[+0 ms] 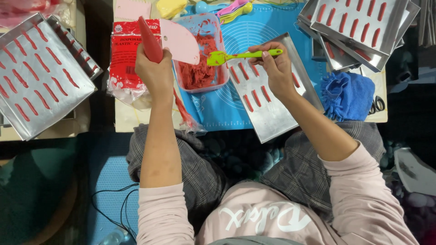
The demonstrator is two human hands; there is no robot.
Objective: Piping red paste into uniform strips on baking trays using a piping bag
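My lap in grey checked trousers, pink sleeves, then the bench edge. My left hand (156, 72) is clamped round a red piping bag (151, 41), tip up, its slack plastic tail (184, 113) trailing down past the bench edge. Risk: the tail looks smeared and could drip paste onto my trousers, and squeezing too hard with the tip up could push paste out the wrong end.

My right hand (277, 68) is closed on the handle of a lime green spatula (240, 56), soft-looking silicone with a flat blade, held over the rim of a clear plastic tub (200, 59) of thick, rough red paste. The hands are apart, one either side of the tub. A pale pink scraper (179, 41), thin and rounded, leans in the tub by the bag; a knock from the bag could tip it out.

Under my right wrist a shiny metal tray (272, 104) with short red piped strips overhangs the bench edge, tilted toward me; a nudge from the forearm could slide it off or smear the strips. It sits on a smooth blue mat (218, 106).

Left: a packet of red plastic bags (125, 59), crinkly, and two filled trays (36, 75). Right: a fluffy blue cloth (347, 93), scissors (377, 105). Far right: a stack of trays (359, 27), unevenly piled, could shift. Far top: pastel measuring spoons (234, 9).
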